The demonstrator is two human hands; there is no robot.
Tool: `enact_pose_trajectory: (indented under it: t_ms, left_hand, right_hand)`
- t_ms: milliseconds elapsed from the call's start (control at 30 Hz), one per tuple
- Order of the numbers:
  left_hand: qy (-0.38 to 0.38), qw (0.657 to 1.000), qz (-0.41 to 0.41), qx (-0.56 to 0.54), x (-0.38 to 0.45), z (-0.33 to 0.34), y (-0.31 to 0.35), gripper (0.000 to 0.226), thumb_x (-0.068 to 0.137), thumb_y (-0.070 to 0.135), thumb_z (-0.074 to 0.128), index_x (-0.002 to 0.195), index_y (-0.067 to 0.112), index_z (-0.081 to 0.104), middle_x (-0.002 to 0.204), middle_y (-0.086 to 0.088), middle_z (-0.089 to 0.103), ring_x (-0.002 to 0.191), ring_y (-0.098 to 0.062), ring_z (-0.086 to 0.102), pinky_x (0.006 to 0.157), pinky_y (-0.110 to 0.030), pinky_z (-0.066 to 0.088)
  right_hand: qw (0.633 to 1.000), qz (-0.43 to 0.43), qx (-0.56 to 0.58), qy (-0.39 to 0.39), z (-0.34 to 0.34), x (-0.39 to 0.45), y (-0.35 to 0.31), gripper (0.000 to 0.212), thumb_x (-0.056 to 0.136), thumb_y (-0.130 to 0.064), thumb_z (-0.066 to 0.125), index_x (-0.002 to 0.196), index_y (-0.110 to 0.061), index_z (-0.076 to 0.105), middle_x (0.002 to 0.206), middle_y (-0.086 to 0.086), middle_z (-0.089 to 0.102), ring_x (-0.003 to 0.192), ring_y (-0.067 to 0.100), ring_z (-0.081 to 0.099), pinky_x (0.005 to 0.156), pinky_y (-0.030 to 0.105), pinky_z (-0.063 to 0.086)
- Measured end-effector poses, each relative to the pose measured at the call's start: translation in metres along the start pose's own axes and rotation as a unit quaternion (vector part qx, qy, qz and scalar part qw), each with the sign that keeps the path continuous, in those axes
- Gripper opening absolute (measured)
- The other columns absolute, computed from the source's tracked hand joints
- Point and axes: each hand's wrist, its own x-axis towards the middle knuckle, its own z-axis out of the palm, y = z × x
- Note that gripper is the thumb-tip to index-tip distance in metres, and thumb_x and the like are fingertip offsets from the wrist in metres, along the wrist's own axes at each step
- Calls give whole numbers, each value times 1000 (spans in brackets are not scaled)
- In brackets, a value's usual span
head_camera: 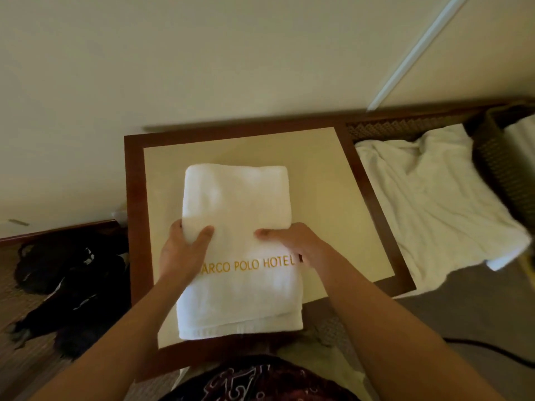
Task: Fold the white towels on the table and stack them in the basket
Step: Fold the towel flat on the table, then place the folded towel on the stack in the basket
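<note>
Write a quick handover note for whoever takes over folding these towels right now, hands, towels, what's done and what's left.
Left hand and right hand each have a grip on the fold edge of the lettered towel, half folded on the table.
Unfolded towel lies crumpled to the right.
Basket at far right, something pale inside.
Left: finish this fold, basket it, then fold the other.

head view, looking steeply down, close over table (367, 195)

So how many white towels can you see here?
3, maybe more hidden: a folded towel on the table under both hands, a crumpled towel to its right, and one in the basket at far right.
</note>
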Motion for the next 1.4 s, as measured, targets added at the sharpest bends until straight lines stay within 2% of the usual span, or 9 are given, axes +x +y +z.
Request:
enact_pose_trajectory:
  t_ms: [133,233,367,467,667,800,900,1000,1400]
  left_hand:
    - [-35,999,17,-31,2,8,5,70,83,56,73,141,26,47,119,3,65,100,-25,65,86,-40,54]
    - [-105,991,50,-67,0,17,12,71,83,39,82,142,24,46,119,6,65,101,-18,67,74,-33,53]
    - [-225,967,66,-101,-7,40,30,83,73,33,92,142,27,46,123,4,67,103,-18,71,77,-41,62]
    - [-294,948,72,-96,-20,73,48,86,72,30,93,142,31,44,128,5,66,109,-18,70,85,-46,62]
    - [-380,915,132,-35,-68,160,99,96,67,36,95,146,28,40,130,6,64,113,-16,68,86,-41,61]
    - [-411,887,211,14,-122,222,144,83,77,32,90,144,32,41,128,11,62,113,-12,66,79,-29,60]
    - [-426,860,278,38,-167,278,175,83,76,35,90,144,35,42,133,12,61,117,-10,63,90,-37,59]
    - [-441,842,307,53,-212,326,202,84,77,35,90,146,34,42,133,13,61,118,-9,62,89,-35,58]
    - [-541,741,383,110,-377,507,251,80,78,41,87,144,37,42,131,11,62,111,-12,66,84,-39,62]
  right_hand:
    - [997,-12,64,28,1,-7,18,39,72,-36,91,98,-10,76,74,-2,77,60,11,73,49,21,52]
    - [996,2,73,49,-11,-17,34,39,74,-44,88,81,-9,71,54,-1,62,39,15,54,38,20,33]
    - [986,-43,144,76,-44,-32,69,38,76,-36,89,103,-11,77,90,4,78,78,25,76,63,35,61]
    - [969,-55,215,109,-74,-46,101,34,78,-25,89,107,-12,77,96,1,79,82,15,77,64,25,59]
    - [940,-86,279,179,-149,-70,169,48,74,-34,91,115,-20,72,110,-2,77,94,15,76,84,38,63]
    - [909,-94,319,251,-202,-95,217,52,76,-34,90,121,-20,69,113,-3,74,97,14,73,83,33,62]
    - [881,-90,361,292,-252,-117,262,49,79,-30,88,122,-15,69,111,-1,74,94,13,73,70,24,61]
    - [854,-90,401,319,-295,-134,304,48,79,-26,88,121,-10,72,113,4,76,94,17,75,76,32,63]
    - [768,-65,461,440,-420,-226,463,29,81,-22,86,106,-15,74,100,2,76,77,5,73,58,19,57]
